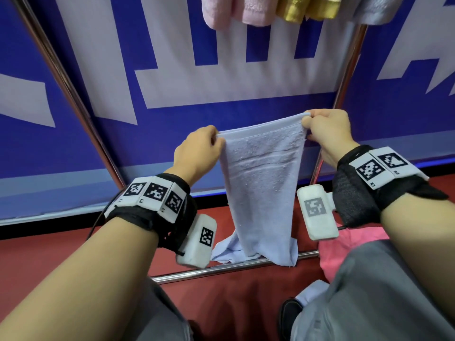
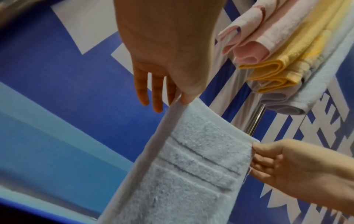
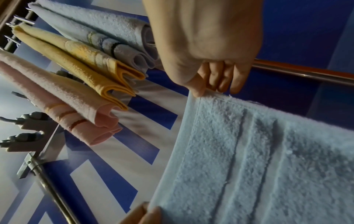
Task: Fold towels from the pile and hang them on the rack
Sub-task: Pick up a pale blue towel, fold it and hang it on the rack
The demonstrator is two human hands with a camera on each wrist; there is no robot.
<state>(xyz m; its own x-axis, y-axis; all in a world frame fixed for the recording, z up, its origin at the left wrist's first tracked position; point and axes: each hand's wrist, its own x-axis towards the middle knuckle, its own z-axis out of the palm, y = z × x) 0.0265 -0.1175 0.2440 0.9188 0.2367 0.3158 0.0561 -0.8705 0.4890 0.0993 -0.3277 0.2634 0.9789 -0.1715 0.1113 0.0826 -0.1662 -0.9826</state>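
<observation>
A pale blue towel (image 1: 261, 183) hangs stretched between both hands in front of the rack. My left hand (image 1: 197, 151) pinches its top left corner, thumb against fingers; the other fingers hang straight in the left wrist view. My right hand (image 1: 327, 130) pinches the top right corner, a little higher. The towel (image 2: 191, 174) shows three woven bands, and its lower end (image 1: 246, 252) drapes over the rack's low bar (image 1: 221, 268). In the right wrist view my right hand (image 3: 206, 84) grips the towel's hem (image 3: 249, 151).
Folded pink (image 1: 231, 11), yellow (image 1: 307, 8) and grey-blue towels (image 1: 384, 8) hang from the rack's top. Slanted metal rack legs (image 1: 73, 94) stand left and right (image 1: 344, 77). A pink towel (image 1: 344, 249) and a pale one (image 1: 312, 291) lie by my knees on the red floor.
</observation>
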